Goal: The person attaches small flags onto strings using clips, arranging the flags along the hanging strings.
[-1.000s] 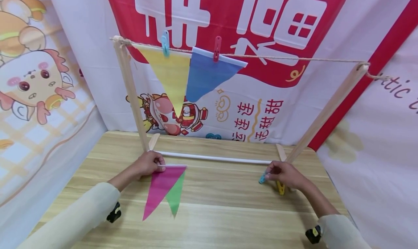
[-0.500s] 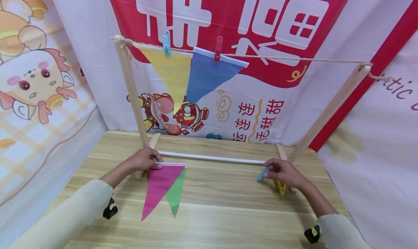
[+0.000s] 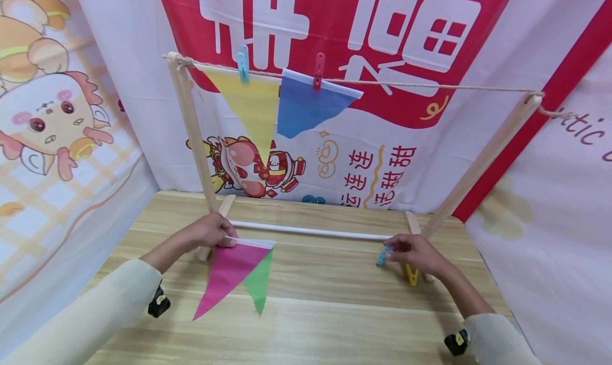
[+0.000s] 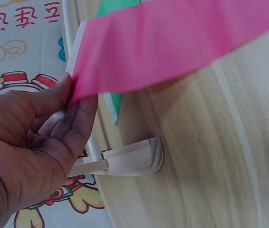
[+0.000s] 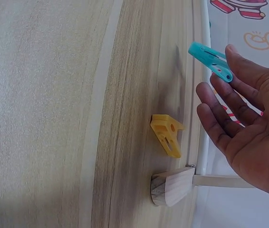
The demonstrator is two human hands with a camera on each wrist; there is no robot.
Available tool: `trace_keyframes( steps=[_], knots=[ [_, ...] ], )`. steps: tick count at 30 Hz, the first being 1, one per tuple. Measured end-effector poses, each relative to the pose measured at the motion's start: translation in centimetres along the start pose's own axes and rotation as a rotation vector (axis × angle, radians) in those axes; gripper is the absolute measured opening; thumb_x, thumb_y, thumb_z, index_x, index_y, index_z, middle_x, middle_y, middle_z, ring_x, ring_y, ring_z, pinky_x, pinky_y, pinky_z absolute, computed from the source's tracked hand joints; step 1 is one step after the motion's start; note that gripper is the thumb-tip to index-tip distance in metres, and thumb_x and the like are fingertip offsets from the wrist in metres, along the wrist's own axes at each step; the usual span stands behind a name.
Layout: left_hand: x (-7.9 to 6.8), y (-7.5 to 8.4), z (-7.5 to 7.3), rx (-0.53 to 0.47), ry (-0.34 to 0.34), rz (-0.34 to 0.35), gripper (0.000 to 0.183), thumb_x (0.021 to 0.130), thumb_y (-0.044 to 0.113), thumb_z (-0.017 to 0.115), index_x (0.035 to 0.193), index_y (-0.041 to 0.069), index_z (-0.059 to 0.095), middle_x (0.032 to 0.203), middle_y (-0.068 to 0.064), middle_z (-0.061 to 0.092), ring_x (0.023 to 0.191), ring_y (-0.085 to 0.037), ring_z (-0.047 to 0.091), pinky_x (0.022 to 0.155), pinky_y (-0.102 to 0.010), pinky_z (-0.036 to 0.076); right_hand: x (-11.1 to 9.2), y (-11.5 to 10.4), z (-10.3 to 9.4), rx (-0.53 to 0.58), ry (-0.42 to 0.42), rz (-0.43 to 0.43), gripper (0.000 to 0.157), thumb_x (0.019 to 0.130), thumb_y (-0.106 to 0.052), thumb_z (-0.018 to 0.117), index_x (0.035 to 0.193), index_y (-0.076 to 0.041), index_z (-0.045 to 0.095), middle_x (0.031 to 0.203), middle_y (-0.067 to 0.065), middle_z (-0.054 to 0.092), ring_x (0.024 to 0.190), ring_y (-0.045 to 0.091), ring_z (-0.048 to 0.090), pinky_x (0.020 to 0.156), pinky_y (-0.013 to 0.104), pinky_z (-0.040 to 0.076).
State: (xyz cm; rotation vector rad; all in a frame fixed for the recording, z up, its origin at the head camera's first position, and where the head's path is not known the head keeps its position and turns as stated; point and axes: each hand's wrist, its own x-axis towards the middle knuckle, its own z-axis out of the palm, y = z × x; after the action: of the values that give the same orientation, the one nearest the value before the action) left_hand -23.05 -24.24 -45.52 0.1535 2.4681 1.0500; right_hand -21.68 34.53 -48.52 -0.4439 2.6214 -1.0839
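Note:
My left hand [image 3: 212, 231] pinches a pink triangular pennant [image 3: 233, 269] by its white top edge between thumb and fingers. The pennant hangs a little above the table with its tip slanting left. Partly hidden behind it is a green pennant [image 3: 260, 281]; its tip shows to the right. Over on the right, my right hand [image 3: 416, 253] holds a teal clothespin [image 5: 211, 61] between thumb and fingertips. Just below that hand a yellow clothespin [image 5: 166, 134] rests on the table.
A wooden frame with a left post [image 3: 193, 136] and a right post [image 3: 483, 160] carries a twine line [image 3: 416, 84]. On it hang a yellow pennant [image 3: 253, 115] under a teal clip and a blue pennant [image 3: 306, 104] under a red clip. A white rod [image 3: 311, 230] joins the feet.
My left hand has risen slightly and shifted left, and the pink pennant's tip has swung left. My right hand has barely moved. The hanging blue pennant's lower end has swayed.

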Motion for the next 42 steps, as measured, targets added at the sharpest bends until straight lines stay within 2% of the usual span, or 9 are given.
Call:
trace_keyframes(
  steps=[9,18,23,37,42],
  knots=[
    [-0.3,1.3,-0.8,-0.088,-0.084,0.031,0.016,0.102,0.013,0.085,0.109,-0.001,0.086,0.089,-0.004,0.081,0.067,-0.009,0.067,0.063,-0.027,0.064,-0.2,-0.1,-0.1,0.011,0.006,-0.015,0.042,0.106,-0.031,0.082,0.136,-0.001,0.076,0.115,0.009,0.079,0.103,0.023,0.067,0.085,0.024,0.059],
    [-0.6,2.4,-1.9,-0.171,-0.187,0.041,0.017,0.104,0.011,0.082,0.113,-0.003,0.084,0.091,-0.005,0.082,0.071,-0.011,0.070,0.065,-0.026,0.066,-0.1,-1.0,-0.1,0.029,-0.004,0.016,0.042,0.106,-0.031,0.082,0.136,-0.002,0.075,0.117,0.009,0.078,0.104,0.024,0.066,0.086,0.024,0.059],
    [-0.7,2.7,-2.0,-0.160,-0.227,0.097,0.018,0.103,0.009,0.081,0.116,-0.003,0.083,0.094,-0.005,0.083,0.073,-0.011,0.072,0.069,-0.029,0.068,-0.1,-1.1,0.2,0.039,-0.013,0.022,0.042,0.105,-0.030,0.083,0.136,-0.002,0.076,0.117,0.009,0.079,0.104,0.024,0.067,0.087,0.024,0.060],
    [-0.4,4.8,-2.3,-0.221,-0.197,0.169,0.023,0.103,0.010,0.082,0.120,-0.006,0.081,0.097,-0.006,0.084,0.076,-0.012,0.075,0.075,-0.032,0.070,0.5,-1.6,0.4,0.045,-0.012,-0.001,0.044,0.106,-0.028,0.082,0.137,0.001,0.074,0.119,0.010,0.080,0.109,0.023,0.072,0.090,0.024,0.062],
    [-0.4,5.5,-2.5,-0.212,-0.173,0.208,0.025,0.104,0.012,0.081,0.121,-0.007,0.081,0.098,-0.007,0.085,0.078,-0.013,0.078,0.080,-0.038,0.072,0.6,-2.1,0.5,0.039,-0.008,-0.005,0.044,0.107,-0.029,0.081,0.137,0.001,0.074,0.120,0.010,0.080,0.110,0.019,0.072,0.091,0.024,0.061]
  ],
)
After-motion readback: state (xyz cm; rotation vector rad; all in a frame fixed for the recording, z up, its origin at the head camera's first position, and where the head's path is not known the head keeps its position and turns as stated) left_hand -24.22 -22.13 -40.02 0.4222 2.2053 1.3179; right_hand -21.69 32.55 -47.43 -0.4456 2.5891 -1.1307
